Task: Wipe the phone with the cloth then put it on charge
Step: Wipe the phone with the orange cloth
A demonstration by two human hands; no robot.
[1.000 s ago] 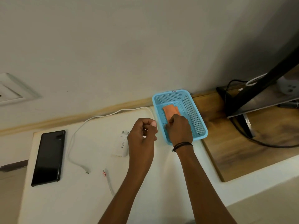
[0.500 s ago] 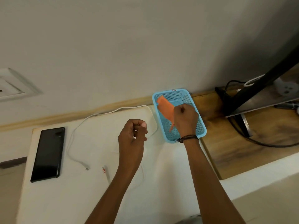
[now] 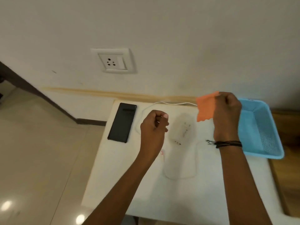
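Note:
A black phone (image 3: pixel 122 122) lies flat near the far left corner of the white table (image 3: pixel 203 184). My right hand (image 3: pixel 226 114) is raised above the table and pinches an orange cloth (image 3: pixel 205 108), which hangs down from its fingers, left of the blue basket (image 3: pixel 259 127). My left hand (image 3: pixel 154 127) hovers over the table just right of the phone, fingers curled with nothing in them. A white charging cable (image 3: pixel 175 103) runs along the table's far edge. The white charger block (image 3: pixel 181 137) is blurred between my hands.
A white wall socket with a switch (image 3: pixel 113 61) sits on the wall above the phone. The blue basket stands at the table's right side beside a wooden surface (image 3: pixel 289 143). Tiled floor (image 3: pixel 40 151) lies to the left.
My right hand lifted the orange cloth out of the blue basket and carried it left, over the table. The view swung left, bringing the wall socket into sight. My left hand stayed curled.

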